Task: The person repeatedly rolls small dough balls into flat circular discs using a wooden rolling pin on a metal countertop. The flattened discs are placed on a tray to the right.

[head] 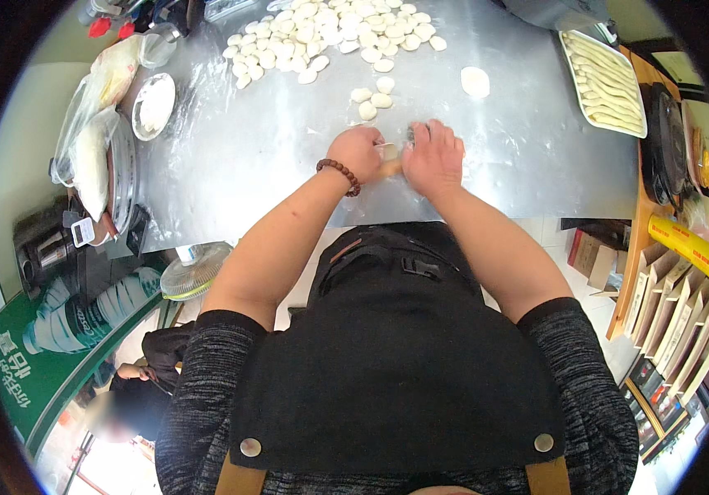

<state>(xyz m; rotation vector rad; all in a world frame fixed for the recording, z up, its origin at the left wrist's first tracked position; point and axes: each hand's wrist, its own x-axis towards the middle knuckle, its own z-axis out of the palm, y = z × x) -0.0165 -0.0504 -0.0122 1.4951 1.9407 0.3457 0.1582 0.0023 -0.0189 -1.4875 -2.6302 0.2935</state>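
Observation:
My left hand (357, 148), with a brown beaded bracelet (342, 176) at the wrist, pinches the edge of a pale dough piece (388, 150). A light wooden rolling pin (393, 167), slightly blurred, shows between my hands. My right hand (435, 158) lies over the pin's right part with its fingers bent, hiding that end. Just beyond my hands, several small dough rounds (381, 100) sit on the metal tabletop (255, 148). One flattened dough wrapper (475, 82) lies farther right. A large heap of dough pieces (329, 31) covers the far side.
A bowl of flour (154, 106) and plastic bags (91, 167) stand at the left. At the right edge is a white tray (645, 117) of dough strips (602, 80). A fan (193, 272) and a person (138, 402) are below left. Wooden boards (679, 309) stand lower right.

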